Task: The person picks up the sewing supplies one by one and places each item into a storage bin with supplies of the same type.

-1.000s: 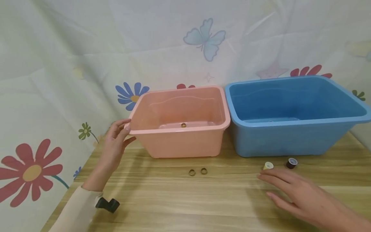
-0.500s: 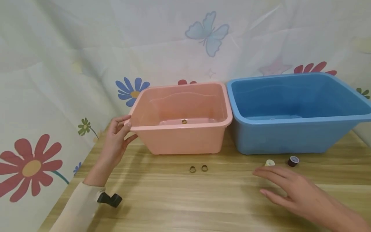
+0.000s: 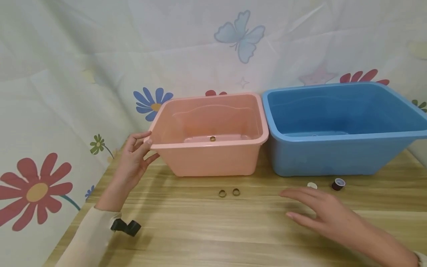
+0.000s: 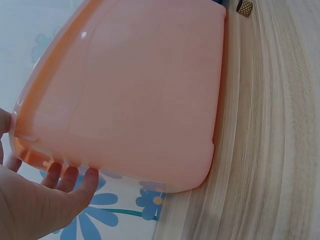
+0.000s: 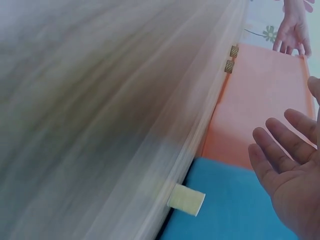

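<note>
At the left corner of the pink tub (image 3: 207, 159), my left hand (image 3: 135, 157) grips the rim; the left wrist view has its fingers (image 4: 67, 177) under the lip. My right hand (image 3: 320, 211) is held over the table in front of the blue tub (image 3: 327, 157), fingers loosely extended and holding nothing. Just behind it, a pale yellow thread spool (image 3: 312, 185) is partly hidden. A dark spool (image 3: 338, 184) stands to its right. Two dimpled brass thimble rings (image 3: 222, 193) lie before the pink tub. A similar brass ring (image 3: 212, 138) lies inside that tub.
Both tubs stand side by side on a wood-grain table (image 3: 186, 230). Behind them hangs a pale curtain (image 3: 180, 44) printed with flowers and a butterfly. A black wrist device (image 3: 126, 227) is strapped at the left sleeve.
My right hand has drifted left past the yellow spool, fingers still loose. The left hand keeps its hold on the pink tub's rim. The head view has tilted slightly downward.
</note>
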`<state>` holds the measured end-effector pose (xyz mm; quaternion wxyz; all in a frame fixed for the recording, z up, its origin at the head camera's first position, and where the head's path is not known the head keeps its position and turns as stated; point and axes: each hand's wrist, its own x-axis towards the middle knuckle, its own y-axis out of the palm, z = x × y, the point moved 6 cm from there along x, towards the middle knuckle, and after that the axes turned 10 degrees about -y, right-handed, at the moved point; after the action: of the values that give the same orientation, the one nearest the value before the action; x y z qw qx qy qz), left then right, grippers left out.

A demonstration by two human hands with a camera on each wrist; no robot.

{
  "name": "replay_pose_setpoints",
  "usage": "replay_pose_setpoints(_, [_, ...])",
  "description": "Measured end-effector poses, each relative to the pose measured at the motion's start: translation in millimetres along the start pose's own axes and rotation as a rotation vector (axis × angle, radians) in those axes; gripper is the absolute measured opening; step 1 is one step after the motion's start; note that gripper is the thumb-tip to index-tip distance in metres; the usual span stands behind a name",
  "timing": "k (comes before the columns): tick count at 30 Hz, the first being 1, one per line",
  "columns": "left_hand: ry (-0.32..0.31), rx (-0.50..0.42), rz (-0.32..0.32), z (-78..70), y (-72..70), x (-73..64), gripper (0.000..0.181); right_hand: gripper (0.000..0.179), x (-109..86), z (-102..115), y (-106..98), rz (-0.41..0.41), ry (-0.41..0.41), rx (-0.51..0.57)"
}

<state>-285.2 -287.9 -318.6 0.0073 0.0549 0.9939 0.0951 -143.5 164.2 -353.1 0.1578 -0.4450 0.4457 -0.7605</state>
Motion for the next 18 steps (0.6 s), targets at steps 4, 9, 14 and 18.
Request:
replay_pose_setpoints(4, [0.002,-0.003,0.0,-1.1,-0.4,-0.3,0.028,0.048,4.2,-1,2,-0.02,0.021,0.003])
replay_pose_setpoints(9, [-0.002,-0.017,0.007,-1.6,-1.0,-0.7,0.029,0.044,8.7,-2,8,-0.035,0.06,0.022])
replay_pose_setpoints(14, [-0.014,-0.01,0.003,-0.9,-0.1,-0.5,0.03,0.04,14.1,-2,15,-0.028,0.07,0.063])
replay_pose_setpoints(18, [-0.019,-0.007,0.001,0.1,0.7,-0.6,0.029,0.039,18.5,-1,21,-0.017,0.05,0.111])
